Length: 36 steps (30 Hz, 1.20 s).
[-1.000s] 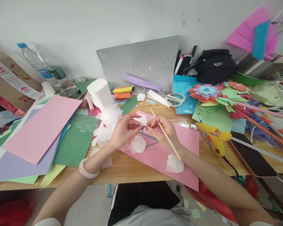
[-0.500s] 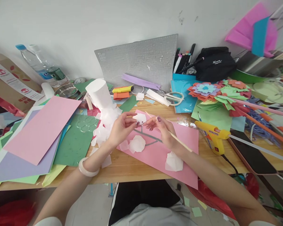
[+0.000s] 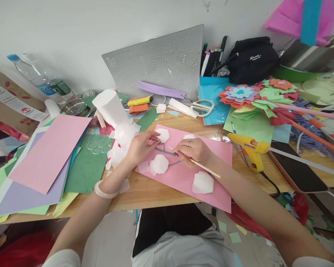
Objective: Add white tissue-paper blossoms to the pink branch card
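Observation:
A pink paper sheet [image 3: 183, 178] lies on the wooden table in front of me, with grey-green branch lines drawn on it and several white tissue flowers on it. My left hand [image 3: 140, 147] rests on the sheet, its fingertips pressed on a small white tissue flower [image 3: 163, 135]. My right hand [image 3: 193, 150] lies knuckles up beside it, fingers closed around a thin wooden stick [image 3: 204, 168] that points back toward my right forearm. Two more white tissue flowers lie lower on the sheet, one by my left wrist [image 3: 159, 164] and one under my right forearm [image 3: 202, 182].
Coloured paper sheets [image 3: 48, 154] are stacked at the left. A white paper roll [image 3: 111, 106] with tissue scraps stands behind my left hand. A yellow glue gun [image 3: 249, 146], scissors [image 3: 202, 106], a grey cutting mat [image 3: 156, 63], paper flowers [image 3: 256, 98] and a phone [image 3: 297, 172] crowd the back and right.
Both hands came down from mid-air onto the pink sheet. The small white flower held between the fingers now lies on the sheet under my left fingertips. The stick tilted flatter.

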{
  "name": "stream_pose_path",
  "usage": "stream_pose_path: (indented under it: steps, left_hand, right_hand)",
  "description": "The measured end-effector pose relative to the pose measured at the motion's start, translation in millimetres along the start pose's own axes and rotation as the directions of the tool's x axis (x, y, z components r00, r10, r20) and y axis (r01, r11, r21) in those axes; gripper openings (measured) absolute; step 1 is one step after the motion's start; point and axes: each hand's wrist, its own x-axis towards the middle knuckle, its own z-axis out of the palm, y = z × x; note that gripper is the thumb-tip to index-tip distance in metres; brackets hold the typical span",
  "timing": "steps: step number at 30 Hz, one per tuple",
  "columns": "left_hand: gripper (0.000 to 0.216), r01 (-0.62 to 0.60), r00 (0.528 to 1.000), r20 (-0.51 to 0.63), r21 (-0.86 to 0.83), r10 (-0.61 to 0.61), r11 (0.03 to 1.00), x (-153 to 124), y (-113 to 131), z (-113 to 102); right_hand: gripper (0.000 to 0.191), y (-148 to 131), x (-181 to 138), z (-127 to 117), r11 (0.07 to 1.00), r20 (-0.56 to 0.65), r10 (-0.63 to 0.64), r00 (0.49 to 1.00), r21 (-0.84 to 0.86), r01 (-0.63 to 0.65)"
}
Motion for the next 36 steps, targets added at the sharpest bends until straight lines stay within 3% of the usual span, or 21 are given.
stream_pose_path:
  steps: [5, 10, 18, 36]
  left_hand:
    - [0.027, -0.085, 0.996, 0.047, 0.116, 0.080, 0.990, 1.5, -3.9, 3.2]
    - [0.029, -0.079, 0.996, 0.061, 0.193, 0.068, 0.978, 2.5, -3.5, 5.5]
    - [0.027, -0.043, 0.998, 0.050, 0.238, 0.032, 0.970, 5.0, -1.0, 8.0]
    - [0.027, -0.074, 0.995, 0.078, 0.275, 0.055, 0.959, 5.4, 0.0, 8.8]
  right_hand:
    - [0.022, -1.5, -3.1, 3.8, 0.998, 0.133, -0.013, 0.991, -0.065, 0.022]
    - [0.021, -3.0, -4.0, 9.4, 0.994, 0.201, 0.042, 0.979, -0.111, -0.020]
    - [0.021, -0.2, -2.2, 14.4, 0.988, 0.217, 0.087, 0.972, -0.144, -0.057]
    - [0.022, 0.8, -3.3, 18.5, 0.969, 0.210, 0.244, 0.947, -0.027, -0.244]
